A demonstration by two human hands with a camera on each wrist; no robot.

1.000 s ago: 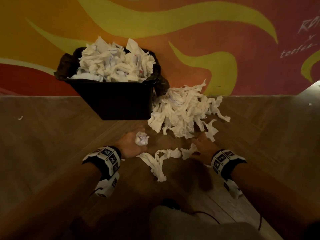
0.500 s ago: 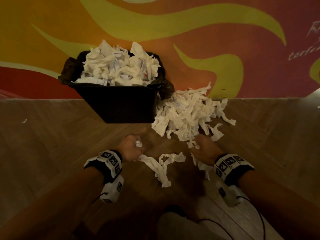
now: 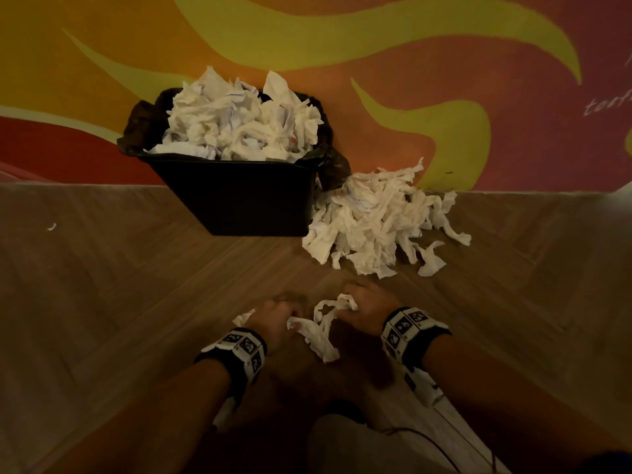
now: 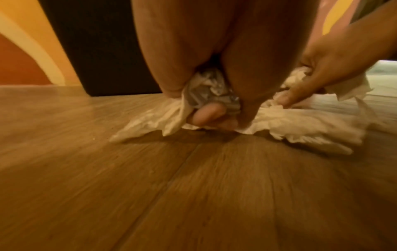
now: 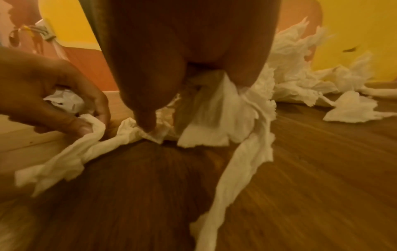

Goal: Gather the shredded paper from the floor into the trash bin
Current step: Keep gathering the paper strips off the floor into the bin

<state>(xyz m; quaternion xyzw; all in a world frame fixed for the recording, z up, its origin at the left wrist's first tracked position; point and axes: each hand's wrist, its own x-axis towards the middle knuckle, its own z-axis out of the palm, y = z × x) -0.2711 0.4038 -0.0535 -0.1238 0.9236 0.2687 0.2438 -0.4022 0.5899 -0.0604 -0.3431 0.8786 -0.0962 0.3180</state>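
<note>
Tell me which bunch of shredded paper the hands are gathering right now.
The loose strips on the floor nearest the person, gripped by the left hand and the right hand; the big pile beside the trash bin lies untouched.

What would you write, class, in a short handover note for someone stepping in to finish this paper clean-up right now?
Left hand: grips a crumpled wad plus one end of the loose paper strips on the wooden floor.
Right hand: pinches the strips' other end.
Trash bin: against the wall, already heaped with shredded paper.
Done: most paper binned.
Left: bin this handful, the large pile right of the bin, and one small scrap far left.
</note>
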